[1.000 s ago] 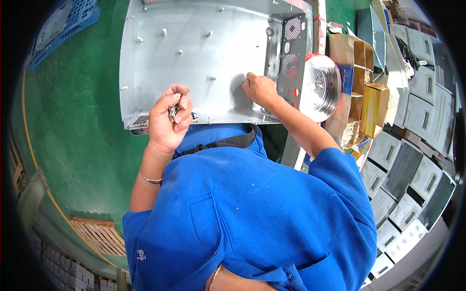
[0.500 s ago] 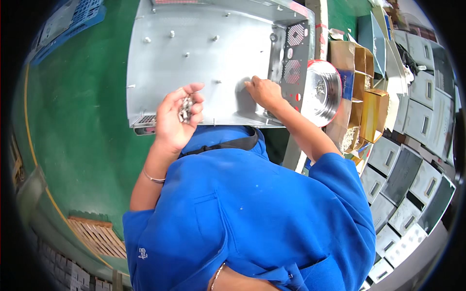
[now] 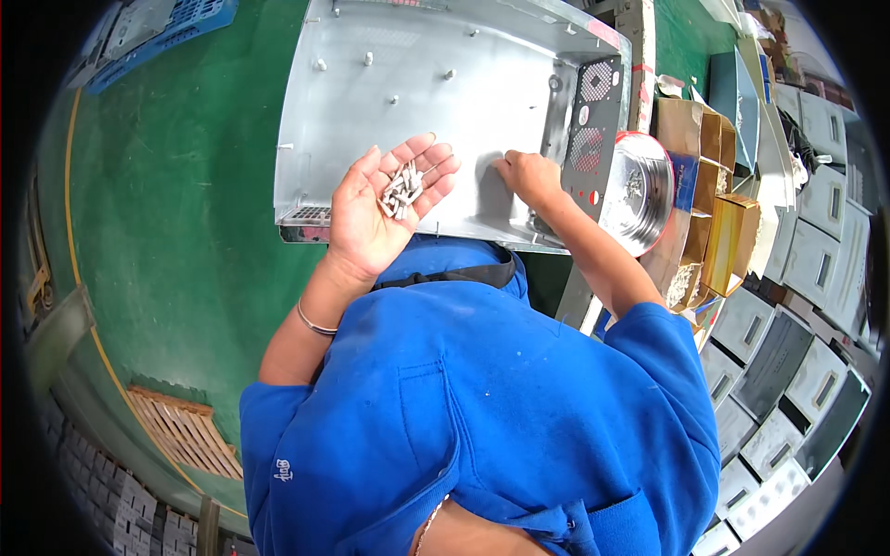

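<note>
A shallow grey metal case point(image 3: 436, 120) lies before me, with several small white standoffs point(image 3: 450, 74) standing up from its floor. My left hand point(image 3: 385, 199) is palm up above the case's near left part, its fingers loosely spread. A heap of small whitish standoffs point(image 3: 401, 192) rests in that palm. Inside the case, near its right end, my right hand point(image 3: 530, 176) is closed with thumb and fingertips together at the floor. Whatever it pinches is hidden. A dark end panel point(image 3: 593, 125) with round perforated vents stands just right of it.
A round steel bowl point(image 3: 660, 208) with a red rim and small metal parts stands right of the case. Beyond it is a divided cardboard box point(image 3: 681, 120) holding small white pieces. Stacked grey metal cases point(image 3: 816, 361) fill the far right. A wooden pallet point(image 3: 181, 431) lies at lower left.
My left hand has unfolded, its fingers now spread so the heap shows more. It has moved right over the case. My right hand stays about the same spot; the whole view has shifted.
</note>
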`<state>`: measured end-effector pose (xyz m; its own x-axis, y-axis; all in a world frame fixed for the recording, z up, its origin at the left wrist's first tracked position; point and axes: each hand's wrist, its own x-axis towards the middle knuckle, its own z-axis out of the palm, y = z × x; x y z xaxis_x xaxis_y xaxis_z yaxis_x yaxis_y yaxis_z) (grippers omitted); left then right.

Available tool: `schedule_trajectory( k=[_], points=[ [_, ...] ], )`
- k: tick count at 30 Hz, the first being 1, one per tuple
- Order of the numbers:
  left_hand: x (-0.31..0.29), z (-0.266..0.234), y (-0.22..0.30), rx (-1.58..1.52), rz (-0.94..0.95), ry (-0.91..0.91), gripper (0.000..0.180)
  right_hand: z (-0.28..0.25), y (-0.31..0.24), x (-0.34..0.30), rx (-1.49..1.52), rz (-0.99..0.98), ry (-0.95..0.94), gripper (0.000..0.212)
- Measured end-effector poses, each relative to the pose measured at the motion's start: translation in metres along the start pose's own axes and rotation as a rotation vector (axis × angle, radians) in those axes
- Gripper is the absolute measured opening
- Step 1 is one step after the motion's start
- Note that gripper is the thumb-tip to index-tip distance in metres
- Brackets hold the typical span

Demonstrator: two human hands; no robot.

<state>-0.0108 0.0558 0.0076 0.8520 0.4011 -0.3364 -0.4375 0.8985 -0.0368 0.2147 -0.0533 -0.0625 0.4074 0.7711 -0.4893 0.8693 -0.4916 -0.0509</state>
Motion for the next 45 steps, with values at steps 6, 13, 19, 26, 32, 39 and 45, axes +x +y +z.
schedule_trajectory(
  k=[6,13,19,26,32,39,45],
  points=[
    [0.004,0.001,-0.001,-0.078,0.010,-0.013,0.049,-0.068,-0.040,-0.019,0.650,-0.126,0.169,0.021],
    [0.009,0.007,-0.003,0.001,0.090,0.083,0.049,-0.095,-0.092,-0.055,0.812,-0.620,0.130,0.016],
    [0.014,0.004,-0.005,0.059,0.090,0.097,0.048,-0.081,-0.104,-0.049,0.680,-0.542,0.144,0.017],
    [0.022,0.000,-0.005,0.029,0.108,0.136,0.041,-0.087,-0.089,-0.049,1.122,-0.461,0.059,0.011],
    [0.023,-0.020,0.005,0.006,0.061,0.184,0.030,-0.071,0.003,-0.017,0.624,0.119,0.395,0.014],
    [0.025,-0.025,0.011,-0.021,-0.001,0.137,0.022,-0.016,0.057,0.016,0.160,0.223,0.334,0.016],
    [0.019,-0.023,0.016,0.007,0.000,0.158,0.020,-0.013,0.061,0.025,0.141,0.303,0.242,0.016]
  ],
)
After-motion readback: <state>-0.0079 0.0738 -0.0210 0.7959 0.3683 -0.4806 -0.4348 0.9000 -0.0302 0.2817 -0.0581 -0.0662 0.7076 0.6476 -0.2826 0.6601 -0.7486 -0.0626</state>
